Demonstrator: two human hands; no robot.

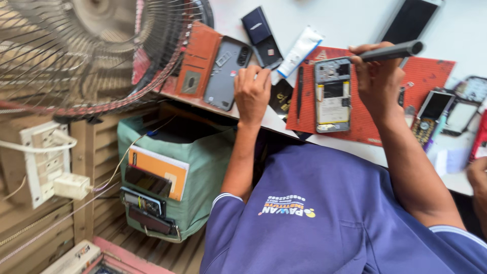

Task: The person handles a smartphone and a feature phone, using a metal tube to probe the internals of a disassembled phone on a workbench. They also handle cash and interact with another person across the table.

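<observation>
the white desk (350, 23) runs off the frame's top. one opened grey phone with bare insides (333, 94) lies on the red ribbed mat (431, 71). your right hand (378, 76) grips one dark pen-shaped tool (393, 51), fingers wrapped around it. your left hand (252, 94) rests beside the phone on the desk, fingers curled, fingertips hidden.

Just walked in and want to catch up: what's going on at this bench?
A person in a blue shirt is bent over a white table, working on an opened phone that lies back-up on a red mat. The right hand holds a dark pen-shaped tool over the phone's top end. The left hand rests on the table beside a grey back cover. More phones and parts lie around, and a fan stands at the left.
</observation>
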